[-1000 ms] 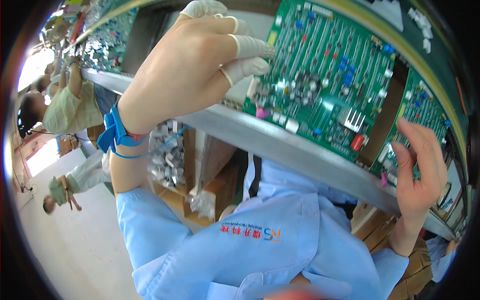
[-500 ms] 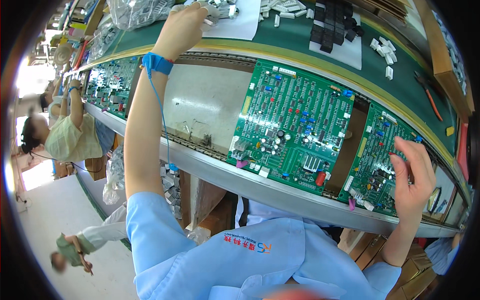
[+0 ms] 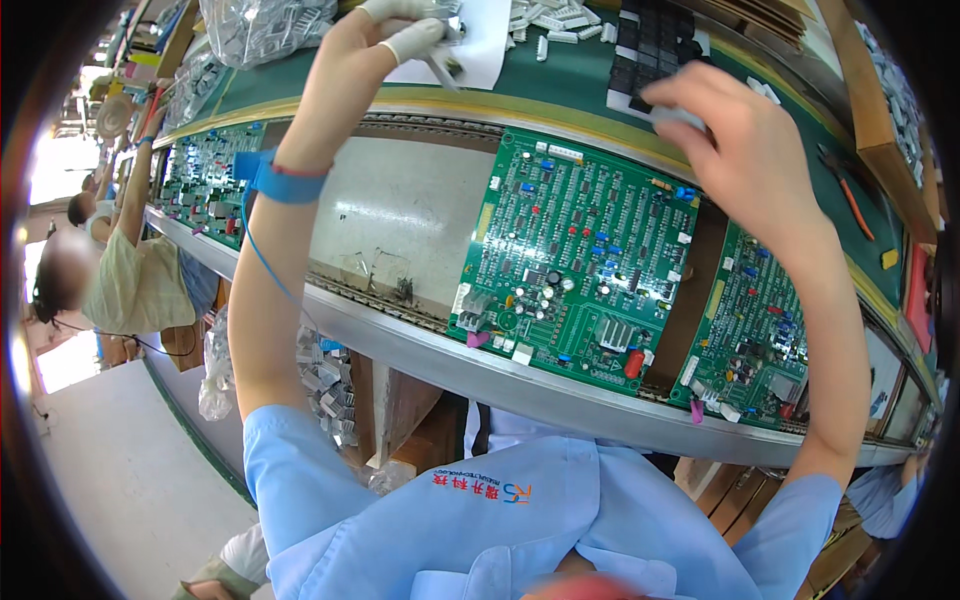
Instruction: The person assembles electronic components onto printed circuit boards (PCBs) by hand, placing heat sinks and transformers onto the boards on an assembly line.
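My left hand [image 3: 385, 45], with white finger covers and a blue wrist strap [image 3: 288, 182], is closed on a small silver metal heat sink [image 3: 444, 66] above a white sheet [image 3: 485, 50]. Over the near edge of several black blocks [image 3: 655, 45] hangs my right hand [image 3: 735, 135], its fingers curled. Motion blurs its fingertips, and a greyish patch shows by the thumb; I cannot tell whether it is a held part. Below the hands lies a green circuit board [image 3: 580, 260] carrying blue, red and silver components. A second circuit board [image 3: 750, 330] sits to its right, partly behind my right forearm.
A metal conveyor rail [image 3: 420, 345] runs along the near side. White parts [image 3: 560, 18] and a plastic bag of grey parts [image 3: 265, 30] lie on the green bench. Orange-handled pliers [image 3: 855, 205] rest at right. Another person [image 3: 135, 280] works at the left.
My right hand has moved up and left from above the right board to the black blocks. My left hand has drawn slightly nearer, with the heat sink now visible. The boards have shifted slightly left.
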Demonstrator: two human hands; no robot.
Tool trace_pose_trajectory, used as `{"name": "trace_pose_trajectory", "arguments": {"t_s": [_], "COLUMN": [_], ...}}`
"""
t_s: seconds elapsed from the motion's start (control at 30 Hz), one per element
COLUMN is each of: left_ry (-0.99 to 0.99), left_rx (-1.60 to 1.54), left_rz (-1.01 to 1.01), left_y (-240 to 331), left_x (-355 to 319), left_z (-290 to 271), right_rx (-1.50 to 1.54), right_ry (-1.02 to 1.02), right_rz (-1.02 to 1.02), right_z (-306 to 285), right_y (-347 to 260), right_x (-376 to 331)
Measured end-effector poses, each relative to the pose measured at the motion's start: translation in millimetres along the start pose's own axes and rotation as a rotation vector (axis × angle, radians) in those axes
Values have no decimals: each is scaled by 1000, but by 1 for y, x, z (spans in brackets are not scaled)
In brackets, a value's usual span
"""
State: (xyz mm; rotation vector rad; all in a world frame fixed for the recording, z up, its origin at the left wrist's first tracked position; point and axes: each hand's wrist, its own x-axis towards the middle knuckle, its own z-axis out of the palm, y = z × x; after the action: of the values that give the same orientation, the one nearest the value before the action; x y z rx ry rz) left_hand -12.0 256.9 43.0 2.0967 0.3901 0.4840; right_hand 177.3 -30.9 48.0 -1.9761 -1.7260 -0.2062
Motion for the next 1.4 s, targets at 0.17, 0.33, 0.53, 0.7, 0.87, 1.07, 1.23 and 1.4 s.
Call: {"name": "trace_pose_trajectory", "arguments": {"t_s": [0.17,0.33,0.53,0.7,0.87,1.07,1.23,1.4], "left_ry": [13,81,157,237,296,308,379,375], "left_rx": [-390,-270,-309,-229,-83,122,87,83], "left_rz": [-230,-39,15,-85,47,102,22,77], "left_y": [36,-1,-33,-24,-22,-44,-59,-63], "left_x": [-10,8,6,-4,0,-10,-11,-10], "left_z": [29,7,-1,-13,5,-15,-16,-24], "right_rx": [-140,-172,193,24,-134,-200,-213,-219], "right_ry": [-42,-218,-348,-298,-366,-188,-69,-1], "right_rz": [-136,-118,-104,-293,-264,-212,-122,145], "right_z": [40,60,32,42,47,44,59,4], "right_y": [7,-1,-60,-83,-87,-94,-67,-30], "right_x": [67,104,90,31,15,69,113,69]}}
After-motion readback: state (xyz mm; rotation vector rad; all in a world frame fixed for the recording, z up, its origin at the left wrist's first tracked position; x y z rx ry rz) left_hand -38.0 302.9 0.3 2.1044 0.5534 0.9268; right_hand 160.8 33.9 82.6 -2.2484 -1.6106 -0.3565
